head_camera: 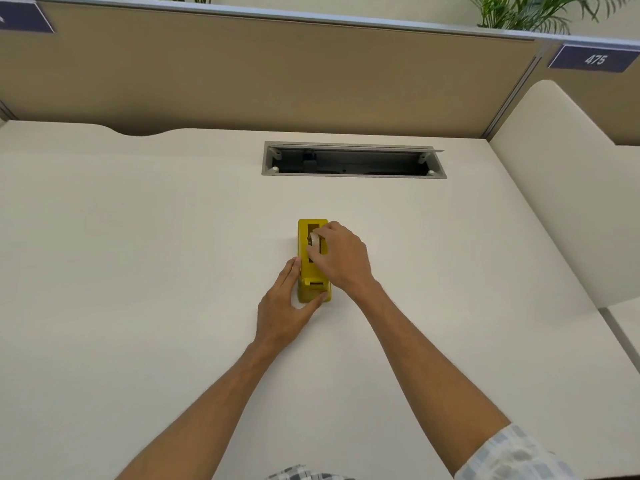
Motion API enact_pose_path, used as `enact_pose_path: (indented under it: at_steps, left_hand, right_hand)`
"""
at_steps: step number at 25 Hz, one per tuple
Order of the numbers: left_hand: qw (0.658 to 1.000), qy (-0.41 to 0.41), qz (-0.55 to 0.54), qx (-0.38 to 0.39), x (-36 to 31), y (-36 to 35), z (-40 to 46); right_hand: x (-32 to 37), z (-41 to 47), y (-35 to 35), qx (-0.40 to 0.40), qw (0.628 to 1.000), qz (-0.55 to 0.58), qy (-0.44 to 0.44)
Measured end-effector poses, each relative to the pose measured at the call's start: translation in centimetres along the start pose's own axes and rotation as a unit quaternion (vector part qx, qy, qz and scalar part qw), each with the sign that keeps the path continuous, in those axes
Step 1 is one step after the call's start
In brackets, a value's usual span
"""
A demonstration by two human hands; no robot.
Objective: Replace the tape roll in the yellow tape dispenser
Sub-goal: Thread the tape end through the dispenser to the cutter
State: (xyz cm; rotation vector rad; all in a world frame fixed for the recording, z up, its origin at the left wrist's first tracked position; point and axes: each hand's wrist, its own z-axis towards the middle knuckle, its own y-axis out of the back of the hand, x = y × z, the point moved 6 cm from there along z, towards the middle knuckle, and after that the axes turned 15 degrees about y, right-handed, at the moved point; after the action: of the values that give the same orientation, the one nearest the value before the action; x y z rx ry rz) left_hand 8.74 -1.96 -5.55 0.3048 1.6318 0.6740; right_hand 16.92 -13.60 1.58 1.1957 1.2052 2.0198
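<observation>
The yellow tape dispenser [305,258] stands on the white desk [173,254], its long side running away from me and its cutter end nearest me. My left hand [284,305] clasps the near end, fingers along the left side and thumb at the front right corner. My right hand [341,256] reaches over from the right and pinches a small clear tape roll [314,240] sitting in the slot on top of the dispenser. My fingers hide most of the roll.
An open cable tray [353,163] with a grey frame is sunk into the desk behind the dispenser. A beige partition [277,74] closes off the back, and a white side panel [561,188] stands at the right.
</observation>
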Motion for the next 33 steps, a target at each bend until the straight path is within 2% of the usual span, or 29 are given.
enact_pose_path:
  at_steps: [4, 6, 10, 13, 23, 28, 33]
  left_hand:
    - [0.997, -0.007, -0.064, -0.03, -0.9, 0.9, 1.1]
    - [0.999, 0.012, -0.04, -0.035, -2.2, 1.2, 3.0]
    - [0.994, -0.003, 0.094, 0.053, -3.7, 0.2, 6.5]
    - [0.993, 0.003, 0.081, 0.082, -3.4, 0.2, 7.2]
    - [1.0, -0.011, 0.014, 0.02, -4.4, 1.5, 6.4]
    - [0.995, 0.003, 0.074, 0.064, -3.8, 0.6, 7.0]
    - [0.999, -0.014, 0.031, 0.032, -4.4, 1.5, 6.9]
  right_hand:
    - [-0.4, -0.4, 0.4, -0.043, 0.999, 0.032, 0.001]
    - [-0.6, -0.4, 0.6, -0.062, 0.997, 0.048, -0.001]
    - [-0.8, -0.5, 0.7, -0.086, 0.993, 0.078, -0.012]
    - [-1.0, -0.6, 0.5, -0.099, 0.99, 0.092, -0.029]
    - [-1.3, -0.9, 0.0, -0.142, 0.975, 0.15, -0.079]
    - [-1.1, -1.2, 0.1, -0.157, 0.972, 0.154, -0.084]
    - [-1.0, -1.2, 0.1, -0.161, 0.971, 0.153, -0.092]
